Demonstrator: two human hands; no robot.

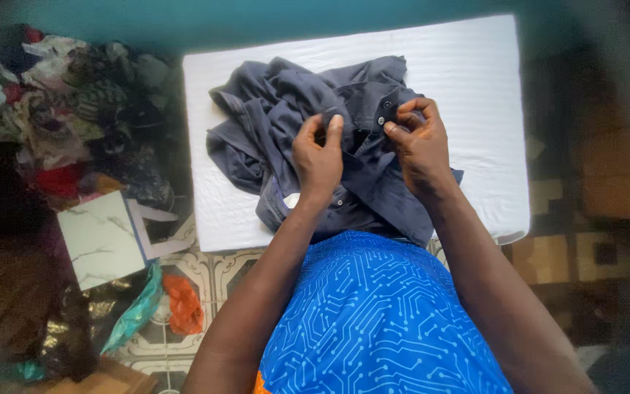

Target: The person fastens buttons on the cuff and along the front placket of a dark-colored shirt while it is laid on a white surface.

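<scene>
at the far left a heap of mixed, crumpled cloth scraps [60, 109] in reds, whites and darks lies on the floor, and below it a pale marble-patterned square board [100, 237] rests beside a twisted orange plastic bag [184, 303] on the patterned floor tiles [216, 266]. moving right, a white padded rectangular mat [475, 87] holds a rumpled dark navy button-up shirt [271, 117], bunched at its left and spread toward the near edge, where it hangs a little over the person's blue circuit-patterned garment [373, 321].

the left hand [319, 157] is curled closed, thumb and forefinger pinching a fold of the shirt's front edge near the collar. just right of it, the right hand [421, 142] is also closed in a pinch, fingertips gripping the opposite edge beside a small dark button [381, 120]. the two hands sit near each other, a narrow strip of the placket between them.

judging from this, the work in hand is at the buttons. it would go best with both edges held taut and level, the button edge kept flat against the hole rather than twisted, and the bunched fabric at left smoothed so it does not drag the front edge out of line. whether this button is through its hole cannot be told.
</scene>
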